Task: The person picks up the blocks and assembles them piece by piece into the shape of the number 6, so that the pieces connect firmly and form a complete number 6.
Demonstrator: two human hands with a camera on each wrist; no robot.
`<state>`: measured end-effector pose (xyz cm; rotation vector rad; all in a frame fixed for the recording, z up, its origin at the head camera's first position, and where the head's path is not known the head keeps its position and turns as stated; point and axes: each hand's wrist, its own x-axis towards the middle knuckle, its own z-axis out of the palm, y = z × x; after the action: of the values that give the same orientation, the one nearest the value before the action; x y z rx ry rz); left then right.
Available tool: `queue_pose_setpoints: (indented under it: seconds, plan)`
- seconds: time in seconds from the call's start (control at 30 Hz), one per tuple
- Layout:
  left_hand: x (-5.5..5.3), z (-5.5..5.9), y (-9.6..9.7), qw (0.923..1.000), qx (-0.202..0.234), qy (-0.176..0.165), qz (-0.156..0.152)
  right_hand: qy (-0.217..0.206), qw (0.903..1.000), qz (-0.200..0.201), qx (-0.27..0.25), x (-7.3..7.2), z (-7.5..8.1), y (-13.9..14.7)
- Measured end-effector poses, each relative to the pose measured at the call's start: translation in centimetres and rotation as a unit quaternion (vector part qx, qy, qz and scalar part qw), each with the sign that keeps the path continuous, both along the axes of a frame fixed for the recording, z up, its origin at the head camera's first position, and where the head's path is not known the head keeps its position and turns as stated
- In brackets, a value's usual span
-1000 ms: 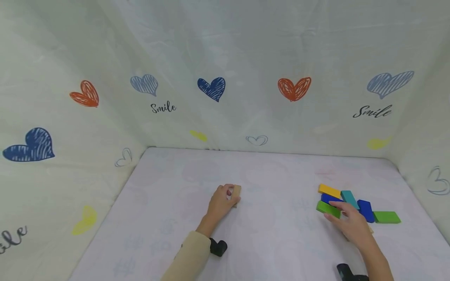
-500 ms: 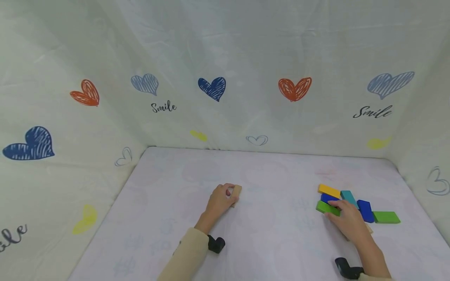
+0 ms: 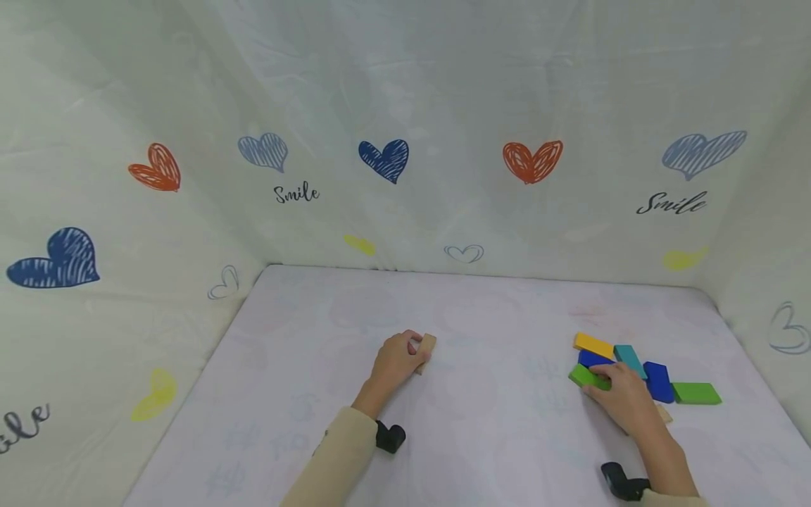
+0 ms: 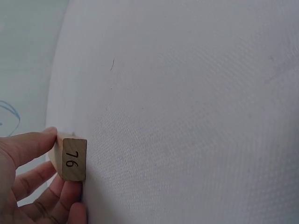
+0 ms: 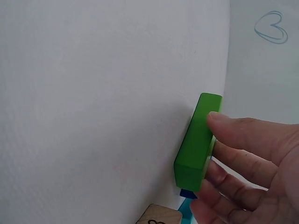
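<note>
My left hand [image 3: 391, 359] holds a plain wooden block [image 3: 428, 345] on the white table, left of the colored ones. In the left wrist view its end face [image 4: 74, 159] reads 76, with the thumb on one side and fingers on the other. Over at the right, my right hand [image 3: 627, 401] pinches a green block [image 3: 583, 377] at the front left of a group. The right wrist view shows the thumb on this green block's [image 5: 198, 140] broad face and fingers behind it. Right beside it lies a blue block [image 3: 592, 359], partly hidden by the hand.
An orange block [image 3: 593, 343], a teal block [image 3: 630, 360], a dark blue block [image 3: 659, 382] and a second green block [image 3: 697, 393] lie close together. Another wooden block [image 3: 664, 412] is mostly hidden behind the right hand. A cloth wall [image 3: 443, 211] with printed hearts rises behind the table.
My right hand has moved slightly left and its thumb and fingers have closed on the green block, which has turned a little. The left hand keeps its hold, nearly still.
</note>
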<state>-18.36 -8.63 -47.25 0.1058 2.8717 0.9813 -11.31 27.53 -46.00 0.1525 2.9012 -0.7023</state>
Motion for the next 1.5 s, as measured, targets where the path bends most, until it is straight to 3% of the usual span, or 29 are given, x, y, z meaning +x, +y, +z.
queue_pose_setpoints:
  seconds: [0.33, 0.73, 1.17, 1.5]
  plan:
    - [-0.2, 0.1, 0.0, 0.9999, 0.006, -0.01, 0.006, -0.025, 0.9996, -0.001, 0.012, -0.2, -0.2, 0.1]
    - [-0.3, 0.1, 0.0, 0.9998, 0.006, -0.013, 0.013, -0.061, 0.9976, -0.032, 0.011, -0.1, -0.4, 0.3]
    - [-0.1, 0.0, 0.1, 0.999, 0.001, -0.028, 0.036, 0.034, 0.9987, 0.0, -0.038, 0.3, 0.7, -1.2]
    - [0.2, 0.3, 0.3, 0.9991, 0.009, -0.024, 0.033, 0.069, 0.9945, 0.027, -0.074, -1.2, 1.7, -3.6]
